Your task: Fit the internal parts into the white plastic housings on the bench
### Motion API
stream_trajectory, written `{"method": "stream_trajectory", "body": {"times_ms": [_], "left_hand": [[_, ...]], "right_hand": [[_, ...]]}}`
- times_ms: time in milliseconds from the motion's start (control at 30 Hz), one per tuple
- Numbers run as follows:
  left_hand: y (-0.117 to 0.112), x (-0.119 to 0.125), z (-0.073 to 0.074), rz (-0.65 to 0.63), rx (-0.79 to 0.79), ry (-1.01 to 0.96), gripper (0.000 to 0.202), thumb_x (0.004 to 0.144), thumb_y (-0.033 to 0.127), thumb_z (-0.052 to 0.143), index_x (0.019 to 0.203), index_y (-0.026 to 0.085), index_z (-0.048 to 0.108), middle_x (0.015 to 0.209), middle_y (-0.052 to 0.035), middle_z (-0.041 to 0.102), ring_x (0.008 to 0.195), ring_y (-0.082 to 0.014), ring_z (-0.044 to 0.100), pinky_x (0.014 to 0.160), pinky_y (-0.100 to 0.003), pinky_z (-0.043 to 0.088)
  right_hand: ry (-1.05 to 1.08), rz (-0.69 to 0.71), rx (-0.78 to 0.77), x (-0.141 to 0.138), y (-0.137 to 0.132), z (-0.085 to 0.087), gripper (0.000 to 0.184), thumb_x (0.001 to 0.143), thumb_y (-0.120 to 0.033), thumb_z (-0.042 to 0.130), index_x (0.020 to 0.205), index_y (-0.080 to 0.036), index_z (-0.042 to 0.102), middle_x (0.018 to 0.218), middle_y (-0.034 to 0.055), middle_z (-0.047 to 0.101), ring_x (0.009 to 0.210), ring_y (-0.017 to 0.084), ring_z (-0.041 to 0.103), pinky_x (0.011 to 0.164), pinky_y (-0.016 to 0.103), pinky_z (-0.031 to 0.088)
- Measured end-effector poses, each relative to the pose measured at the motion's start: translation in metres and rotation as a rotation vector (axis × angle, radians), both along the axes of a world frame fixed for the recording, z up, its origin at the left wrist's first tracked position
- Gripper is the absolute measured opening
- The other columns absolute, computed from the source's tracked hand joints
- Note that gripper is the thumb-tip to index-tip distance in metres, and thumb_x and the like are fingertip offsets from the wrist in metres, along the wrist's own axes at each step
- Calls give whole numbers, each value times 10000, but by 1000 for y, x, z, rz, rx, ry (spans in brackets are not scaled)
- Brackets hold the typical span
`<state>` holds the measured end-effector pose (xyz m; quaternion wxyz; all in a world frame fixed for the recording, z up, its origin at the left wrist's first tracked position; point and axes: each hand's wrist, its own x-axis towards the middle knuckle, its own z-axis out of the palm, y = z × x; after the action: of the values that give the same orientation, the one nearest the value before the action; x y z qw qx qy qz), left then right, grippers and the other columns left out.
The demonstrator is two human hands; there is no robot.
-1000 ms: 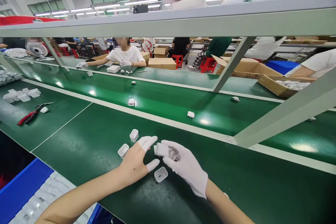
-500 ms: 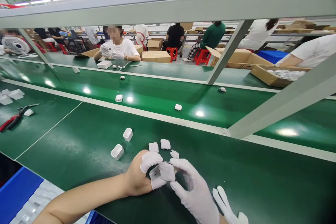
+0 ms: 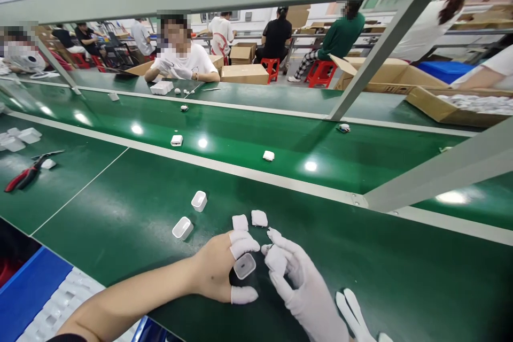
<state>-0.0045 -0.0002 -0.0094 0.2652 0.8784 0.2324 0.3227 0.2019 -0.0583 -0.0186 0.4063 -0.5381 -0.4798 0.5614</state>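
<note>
Clearly, from the head view, our hollow, rounded-square white plastic cup [image 3: 245, 266] should prove light and stiff, its smooth walls perhaps slippery under cloth; we would pinch it by opposite outer walls, clear of the rim. The small, rounded-square white block [image 3: 276, 260] also looks light, and likely firm, though we cannot tell what lies on its hidden side; its edges seem the safest hold, in case small parts there are fragile. The cup sits on the dark green work surface [image 3: 120, 214], between the thumb and fingers of our left hand [image 3: 216, 270], which stand wide in white finger covers [image 3: 244, 295]. The thumb is apart from it; whether the fingers touch it, we cannot tell. Just to the right, our right hand [image 3: 306, 280], in a white glove, holds the block between thumb and fingers, beside the cup but apart from it. Beyond our left fingertips lie one cushion-shaped white piece [image 3: 240, 223] and a second cushion-shaped white piece [image 3: 259, 218]; farther left stand two more white cups [image 3: 183, 228].
</note>
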Motion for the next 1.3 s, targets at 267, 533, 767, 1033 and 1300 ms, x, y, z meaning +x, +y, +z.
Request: {"method": "stream_trajectory", "body": {"times_ms": [267,533,767,1033,1300], "left_hand": [[24,-14,4,-221,-457,351,464,659,228,740,1072,251,531,956,-2,581,800,-168,566,706,-257,468],[5,8,-27,263,-242,629,584,672,551,765,1027,190,475,877,-36,646,756,-241,634,624,-289,426],[-9,9,-29,86,-190,501,536,711,551,722,1076,244,477,757,53,647,674,-190,643,544,-254,351],[-14,12,-31,111,-201,421,381,755,510,663,966,236,506,695,64,613,611,-157,606,523,-252,309],[-14,11,-33,98,-196,415,365,705,429,725,884,229,477,671,86,604,587,-135,588,515,-241,297]], "right_hand": [[209,-43,-237,12,8,14,596,739,-490,737,1246,-223,575,1414,111,483,1229,306,517,1083,473,390],[133,27,-146,3,3,10,591,767,-437,709,1275,-209,511,1074,113,686,994,257,661,899,404,542],[-234,95,256,0,1,1,301,846,-281,576,1142,-236,608,1040,68,674,863,182,680,755,291,583],[-590,80,511,-4,-5,9,434,803,-155,552,1219,-244,464,984,26,658,861,160,663,750,283,585],[-666,220,713,-4,0,15,430,820,-87,499,1212,-262,474,1087,38,633,935,159,625,802,311,569]]}}
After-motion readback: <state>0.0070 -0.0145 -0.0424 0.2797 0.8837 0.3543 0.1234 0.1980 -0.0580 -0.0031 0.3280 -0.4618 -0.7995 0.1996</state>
